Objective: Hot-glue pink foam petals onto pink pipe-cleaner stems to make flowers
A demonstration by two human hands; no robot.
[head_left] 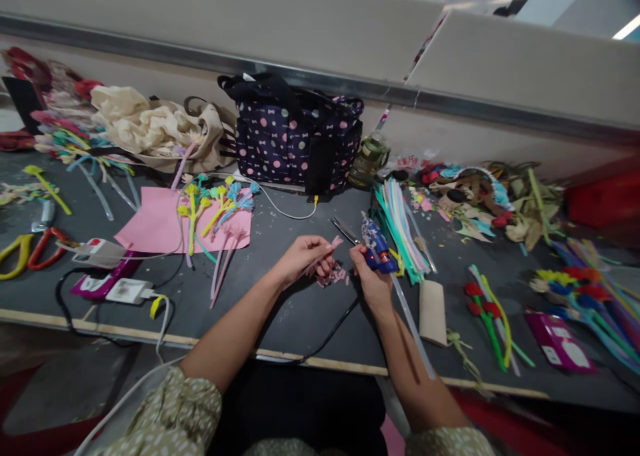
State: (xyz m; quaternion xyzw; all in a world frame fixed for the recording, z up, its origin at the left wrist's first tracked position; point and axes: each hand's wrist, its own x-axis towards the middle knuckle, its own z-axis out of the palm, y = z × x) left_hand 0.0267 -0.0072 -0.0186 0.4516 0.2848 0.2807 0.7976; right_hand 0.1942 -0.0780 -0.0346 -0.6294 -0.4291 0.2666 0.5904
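Observation:
My left hand [311, 259] pinches a thin pink pipe cleaner [336, 242] between thumb and fingers, just left of the table's middle. Small pink cut pieces [340, 276] lie below and beside these fingers. My right hand [371, 276] is wrapped round a blue hot glue gun [380, 259]. A long clear glue stick [411, 323] juts out of its back end over my forearm. Scissors [346, 231] lie just beyond the gun, their blades pointing left and their handle partly hidden.
A dark patterned bag [295, 136] stands at the back with a phone [321, 163] leaning on it. Pipe-cleaner flowers lie on pink paper [155, 216] to the left. Pipe cleaners [400, 229], a beige block [433, 313] and a purple power strip [559, 343] are rightward. A black cord [330, 339] crosses the front.

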